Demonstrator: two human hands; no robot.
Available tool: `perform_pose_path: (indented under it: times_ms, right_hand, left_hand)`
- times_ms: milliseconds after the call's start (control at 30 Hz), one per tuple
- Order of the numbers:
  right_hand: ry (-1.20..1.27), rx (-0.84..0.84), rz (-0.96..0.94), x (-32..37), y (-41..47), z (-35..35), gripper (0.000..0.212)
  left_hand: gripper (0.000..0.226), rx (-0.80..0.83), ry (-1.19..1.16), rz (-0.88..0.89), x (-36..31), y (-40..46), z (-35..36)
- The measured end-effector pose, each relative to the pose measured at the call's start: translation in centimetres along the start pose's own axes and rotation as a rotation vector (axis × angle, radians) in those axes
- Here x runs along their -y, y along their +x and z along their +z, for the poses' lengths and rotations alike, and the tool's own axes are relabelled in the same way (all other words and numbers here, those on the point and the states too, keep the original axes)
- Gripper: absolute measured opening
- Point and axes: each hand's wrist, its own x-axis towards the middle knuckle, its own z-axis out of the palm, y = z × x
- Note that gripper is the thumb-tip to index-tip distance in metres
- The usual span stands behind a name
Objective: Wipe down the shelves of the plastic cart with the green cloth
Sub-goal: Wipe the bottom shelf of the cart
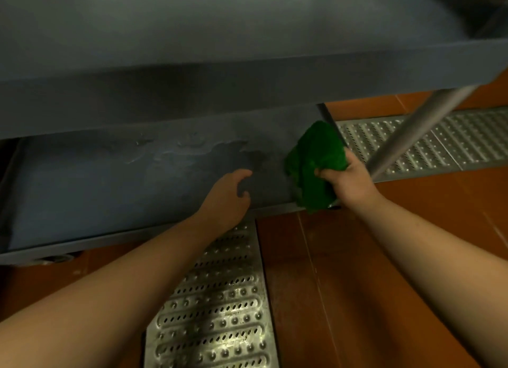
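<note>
though cloth (316, 161) in hand (349, 180) — pole (420, 128) beside

We are reaching both bare forearms forward and down toward the lower shelf (110, 180). Our left hand (228, 194) is hovering over the near part of that shelf, palm turned inward, fingers loosely curled and holding nothing, the thumb apart from them. Our right hand (349, 180) is working at the shelf's right end, by its near corner, with fingers and thumb curling tightly round a bunched green cloth (313, 164). Our right wrist is bending slightly, and both arms are coming in from the near side of the shelf.
</note>
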Motion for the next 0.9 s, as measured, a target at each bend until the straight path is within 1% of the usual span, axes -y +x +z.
perform_pose_path:
  times_ms: [67, 100, 133, 167, 200, 267, 333, 400, 467, 500, 567, 667, 767, 900]
  right_hand:
    - [-0.402, -0.159, -0.263, -0.4, 1.0, -0.8, 0.07]
    - [-0.657, -0.188, -0.345, -1.0, 1.7, -1.3, 0.079]
    - [-0.894, -0.17, -0.355, -1.6, 2.3, -1.5, 0.085]
    - [-1.086, -0.115, -0.289, -2.4, 2.6, -1.3, 0.086]
    - [-1.226, -0.047, -0.201, -3.3, 2.8, -0.8, 0.084]
    - [-1.37, 0.065, -0.092, -5.2, 2.7, 0.5, 0.078]
    - [-1.4, 0.068, -0.066, -6.0, 2.8, 1.1, 0.076]
    - [-1.386, 0.022, -0.036, -5.3, 3.3, 1.0, 0.073]
    - [-1.406, -0.008, 0.025, -4.9, 3.8, 1.1, 0.07]
    - [-1.428, -0.017, 0.039, -5.0, 3.9, 1.5, 0.068]
    - [-1.441, -0.052, 0.028, -5.4, 3.6, 2.7, 0.063]
    - [-1.428, -0.095, -0.025, -5.8, 3.1, 4.3, 0.059]
    - [-1.382, -0.116, -0.046, -5.6, 2.8, 6.3, 0.055]
    - [-1.357, -0.117, -0.078, -5.6, 2.0, 9.5, 0.054]
  left_hand:
    - [0.05, 0.028, 0.107, 0.033, 0.8, -0.3, 0.1]
    - [0.052, 0.054, 0.163, 0.054, 1.0, -0.4, 0.3]
    - [0.055, 0.086, 0.243, 0.081, 1.3, -0.6, 0.7]
    - [0.059, 0.115, 0.346, 0.111, 1.6, -0.8, 1.1]
    - [0.062, 0.137, 0.454, 0.14, 2.1, -1.0, 1.5]
    - [0.063, 0.154, 0.626, 0.157, 3.2, -1.3, 2.3]
    - [0.061, 0.145, 0.687, 0.122, 4.1, -1.4, 2.1]
    - [0.053, 0.075, 0.7, 0.178, 4.7, -1.6, 1.3]
    - [0.037, -0.057, 0.717, 0.278, 5.8, -1.9, 0.0]
    - [0.028, -0.101, 0.723, 0.287, 6.5, -2.2, -0.8]
    - [0.014, -0.133, 0.717, 0.232, 7.6, -3.0, -2.2]
    - [0.015, -0.113, 0.663, 0.16, 8.4, -3.6, -3.3]
    - [0.015, -0.059, 0.589, 0.094, 8.3, -4.0, -3.7]
    - [0.014, 0.002, 0.535, 0.021, 9.1, -4.2, -5.2]
